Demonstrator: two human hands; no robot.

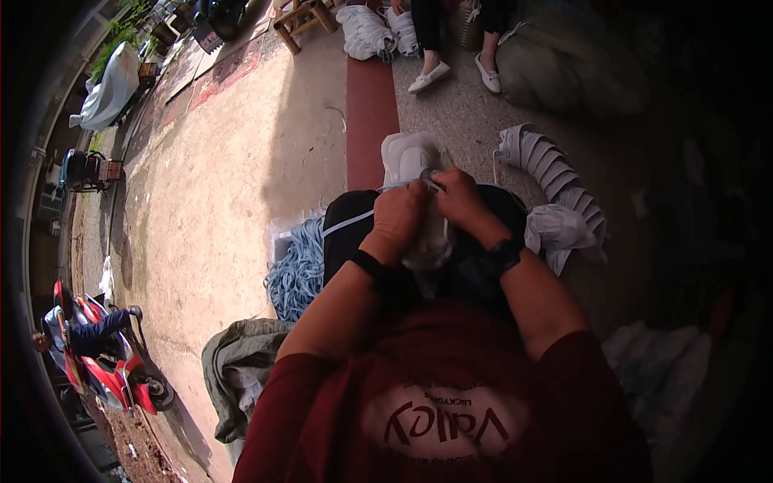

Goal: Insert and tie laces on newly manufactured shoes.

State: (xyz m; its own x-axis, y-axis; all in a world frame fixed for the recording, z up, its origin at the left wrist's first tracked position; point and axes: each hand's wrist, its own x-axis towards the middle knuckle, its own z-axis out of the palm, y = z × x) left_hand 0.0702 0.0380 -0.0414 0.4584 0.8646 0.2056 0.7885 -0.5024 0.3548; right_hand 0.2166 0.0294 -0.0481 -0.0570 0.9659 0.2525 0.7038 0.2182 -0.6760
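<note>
A white shoe upper (409,153) lies across my lap, its sole-like outline pointing away from me. My left hand (400,211) is closed in a fist over its middle. Beside it, fingers bent and pinched together, my right hand (460,198) works at the same spot. A light blue shoelace (348,224) runs over my dark-trousered left thigh to my hands, and a short stretch of it shows at the fingers. The fingertips partly hide where the lace meets the upper. A heap of light blue shoelaces (299,270) sits by my left thigh.
On the right a curved row of nested white shoe uppers (555,165) lies beside a white plastic bag (555,225). A dark green cloth (241,354) is at my left. Ahead sits another person (431,72) near white bundles (366,32); a rider on a red scooter (121,370) is far left.
</note>
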